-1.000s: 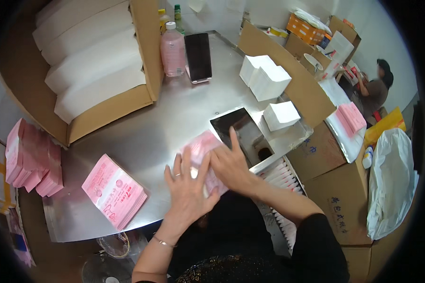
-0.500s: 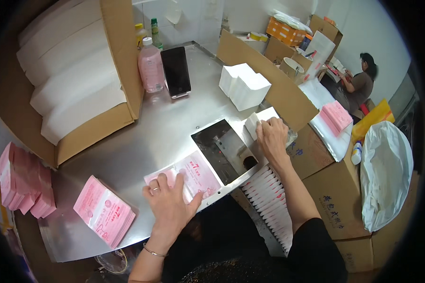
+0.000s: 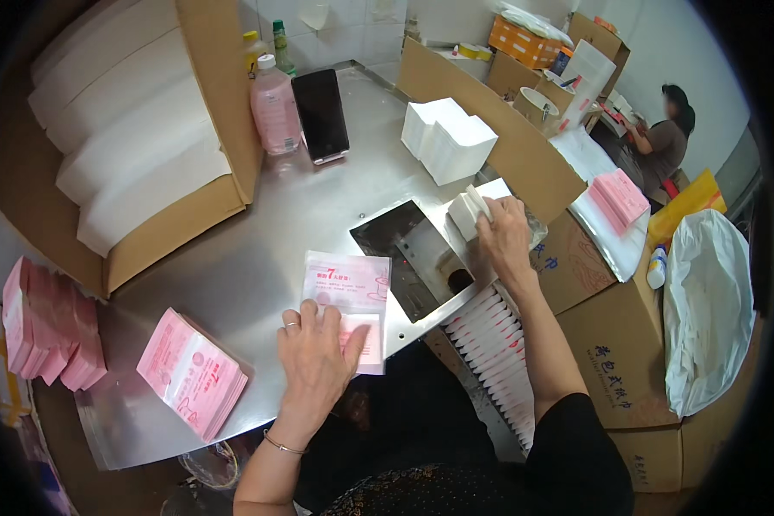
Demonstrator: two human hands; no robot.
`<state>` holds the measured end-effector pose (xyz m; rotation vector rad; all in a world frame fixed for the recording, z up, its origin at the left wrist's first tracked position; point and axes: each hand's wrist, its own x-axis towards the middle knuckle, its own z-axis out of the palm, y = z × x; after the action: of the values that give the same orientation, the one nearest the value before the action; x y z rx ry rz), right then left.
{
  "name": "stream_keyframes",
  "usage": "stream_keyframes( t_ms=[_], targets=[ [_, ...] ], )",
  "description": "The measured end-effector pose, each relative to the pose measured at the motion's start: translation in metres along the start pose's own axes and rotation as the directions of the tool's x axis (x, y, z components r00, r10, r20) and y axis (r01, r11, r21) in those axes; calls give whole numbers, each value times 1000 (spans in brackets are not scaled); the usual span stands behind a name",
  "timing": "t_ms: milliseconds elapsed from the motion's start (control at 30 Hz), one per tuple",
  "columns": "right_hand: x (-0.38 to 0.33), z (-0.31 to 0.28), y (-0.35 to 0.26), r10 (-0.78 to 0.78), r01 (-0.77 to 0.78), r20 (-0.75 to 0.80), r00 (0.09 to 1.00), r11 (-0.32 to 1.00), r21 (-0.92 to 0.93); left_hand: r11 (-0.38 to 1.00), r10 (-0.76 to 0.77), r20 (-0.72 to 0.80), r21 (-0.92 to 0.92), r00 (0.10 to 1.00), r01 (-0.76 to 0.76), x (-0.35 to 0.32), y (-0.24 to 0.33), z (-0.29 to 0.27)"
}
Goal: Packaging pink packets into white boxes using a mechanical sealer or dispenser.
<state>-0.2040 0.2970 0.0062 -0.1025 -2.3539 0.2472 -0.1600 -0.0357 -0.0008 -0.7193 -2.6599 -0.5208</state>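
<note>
The pink-printed pouch [image 3: 346, 305] lies flat on the steel counter [image 3: 258, 249] near its front edge, pinned under the left hand [image 3: 316, 357], fingers spread. Well to its right, the right hand [image 3: 505, 236] pinches a white folded pad [image 3: 466, 211], its grip closed.

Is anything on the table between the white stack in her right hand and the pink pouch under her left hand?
Yes. The dark rectangular opening in the steel table lies between the white stack under the right hand and the pink pouch held flat by the left hand. Nothing else visible.
</note>
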Motion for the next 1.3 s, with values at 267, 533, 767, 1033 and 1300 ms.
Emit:
stream_keyframes(
  t_ms=[267,533,767,1033,1300],
  targets=[
    [-84,-25,-135,-667,545,114,736,684,485,978,15,102,-210,995,7,-8,-9,-10],
    [-43,81,-139,-455,405,251,854,886,227,985,-33,76,-166,997,46,-6,9,-29],
    [-32,40,-76,-106,150,742,662,989,7,975,-53,-52,-218,997,40,-47,-9,-70],
    [-2,8,-7,-84,101,79,993,961,-256,861,-471,-135,144,872,488,-101,-102,-112],
    [1,9,-2,-17,36,137,990,991,-132,989,-131,-90,-83,987,123,-50,-45,-82]
  ],
)
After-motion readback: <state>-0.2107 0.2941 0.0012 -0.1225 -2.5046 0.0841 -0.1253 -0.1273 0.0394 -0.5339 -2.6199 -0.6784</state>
